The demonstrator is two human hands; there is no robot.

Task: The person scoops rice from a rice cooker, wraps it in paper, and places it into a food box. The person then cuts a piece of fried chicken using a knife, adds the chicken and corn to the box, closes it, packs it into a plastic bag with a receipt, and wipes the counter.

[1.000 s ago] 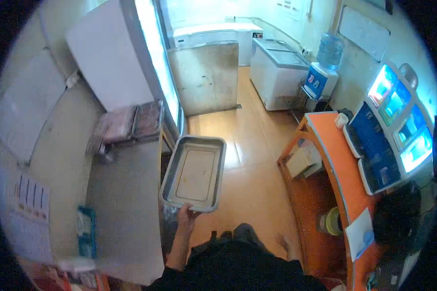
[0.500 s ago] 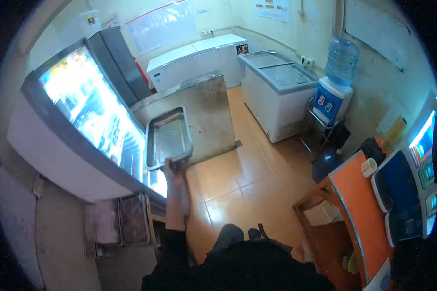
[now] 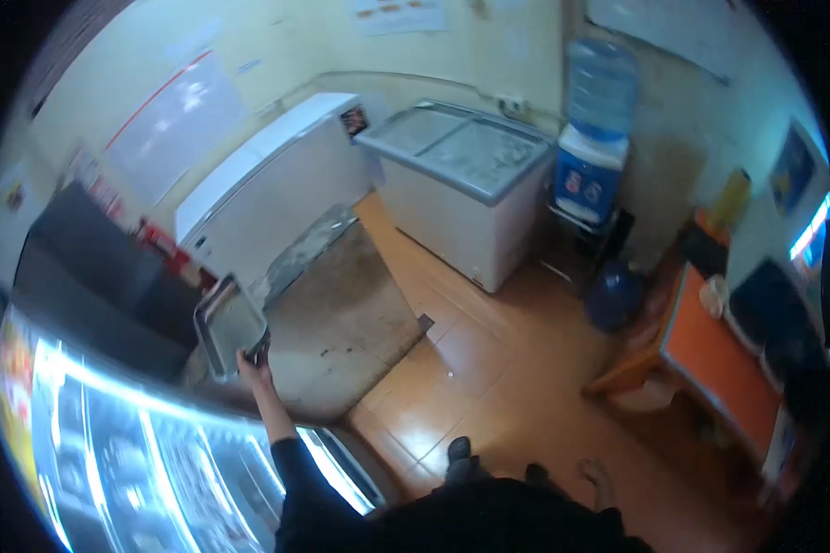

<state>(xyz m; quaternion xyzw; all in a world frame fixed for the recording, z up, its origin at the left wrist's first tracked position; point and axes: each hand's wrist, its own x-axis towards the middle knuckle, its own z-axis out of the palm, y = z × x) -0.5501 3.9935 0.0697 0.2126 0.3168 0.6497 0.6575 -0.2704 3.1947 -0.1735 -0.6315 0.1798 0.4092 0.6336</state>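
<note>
My left hand point(image 3: 254, 361) is closed on the near edge of a shallow rectangular metal tray point(image 3: 233, 323). The arm is stretched out forward and to the left, and the tray is tilted with its inside facing me. Behind and beside it is a low concrete partition point(image 3: 341, 304) with a worn top. My right hand point(image 3: 597, 476) hangs low at my right side, away from any object, its fingers loosely apart with nothing visible in them. The view is somewhat blurred.
A lit glass-door display fridge point(image 3: 148, 461) fills the lower left, with a dark grey cabinet point(image 3: 101, 267) behind. A white chest freezer point(image 3: 277, 175), glass-top freezer point(image 3: 461, 203) and water dispenser point(image 3: 587, 175) line the walls. An orange-topped table point(image 3: 719, 359) stands right, a blue water bottle point(image 3: 613, 297) nearby.
My view has turned left and my body has moved forward beside the fridge. The left hand still grips the tray, now held farther out. My right hand has come into clearer view.
</note>
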